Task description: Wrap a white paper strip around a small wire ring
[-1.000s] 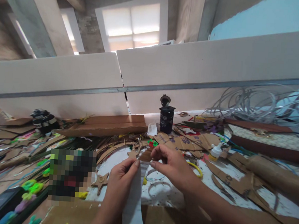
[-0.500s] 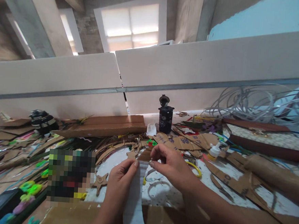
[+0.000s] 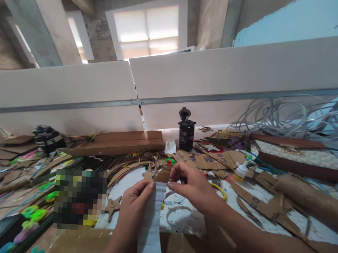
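Observation:
A long white paper strip [image 3: 152, 229] runs up from the bottom edge of the view, with a brown cardboard piece [image 3: 164, 175] at its far end. My left hand [image 3: 135, 201] grips the strip's left edge near the top, thumb pressed along it. On the other side, my right hand [image 3: 190, 187] pinches at the strip's top right corner; exactly what lies between those fingertips is partly hidden. A cardboard star [image 3: 113, 207] lies left of my left hand, and a smaller star-shaped cardboard piece [image 3: 147, 176] sits just beyond it.
A black cup with its lid up [image 3: 186, 135] stands at the back. To the right are a small glue bottle [image 3: 241, 172], a patterned handbag [image 3: 294, 152] and cut cardboard pieces [image 3: 256, 198]. A dark jar [image 3: 48, 139] and assorted scraps cover the left. White panels [image 3: 233, 69] rise behind.
Both hands keep almost the same hold on the strip. The strip and hands appear shifted very slightly left, along with the rest of the view.

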{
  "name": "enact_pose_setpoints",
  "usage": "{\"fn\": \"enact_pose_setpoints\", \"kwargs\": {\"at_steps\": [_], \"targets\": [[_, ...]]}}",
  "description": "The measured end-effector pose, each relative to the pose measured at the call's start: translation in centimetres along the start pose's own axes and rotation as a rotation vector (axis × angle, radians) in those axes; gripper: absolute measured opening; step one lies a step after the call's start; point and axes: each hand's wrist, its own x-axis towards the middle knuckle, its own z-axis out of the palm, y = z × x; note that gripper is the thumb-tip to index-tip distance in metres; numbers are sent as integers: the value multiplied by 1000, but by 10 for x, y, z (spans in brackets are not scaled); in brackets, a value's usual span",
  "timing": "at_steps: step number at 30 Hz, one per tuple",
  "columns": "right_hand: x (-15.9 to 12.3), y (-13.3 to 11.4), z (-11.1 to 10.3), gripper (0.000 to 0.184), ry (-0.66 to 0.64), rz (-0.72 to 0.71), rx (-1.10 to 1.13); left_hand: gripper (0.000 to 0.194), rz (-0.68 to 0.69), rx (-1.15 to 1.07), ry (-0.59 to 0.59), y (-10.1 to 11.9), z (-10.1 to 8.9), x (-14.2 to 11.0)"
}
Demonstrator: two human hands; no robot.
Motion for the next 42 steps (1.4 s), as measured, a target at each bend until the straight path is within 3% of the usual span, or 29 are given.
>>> {"fn": "enact_pose_setpoints", "kwargs": {"at_steps": [6, 11, 15, 20, 25, 33, 42], "targets": [[6, 8, -3, 22, -71, 140, 228, 32, 1, -30, -24, 1, -4, 4], [6, 16, 0, 31, -186, 108, 355, 32, 41, 49, -59, -1, -6, 6], [6, 18, 4, 35, -184, 139, 424, 34, 48, 56, -120, 1, -3, 3], [6, 20, 6, 24, -123, 108, 376, 44, 83, 91, -63, 7, -3, 0], [3, 12, 6, 20, -122, 62, 285, 34, 107, 73, -149, 4, -1, 3], [4, 16, 0, 23, -201, 8, 161, 30, 21, -9, -167, -12, -5, 11], [4, 15, 0, 14, -182, -48, -61, 35, -49, -52, -253, -3, 3, 12]]}}
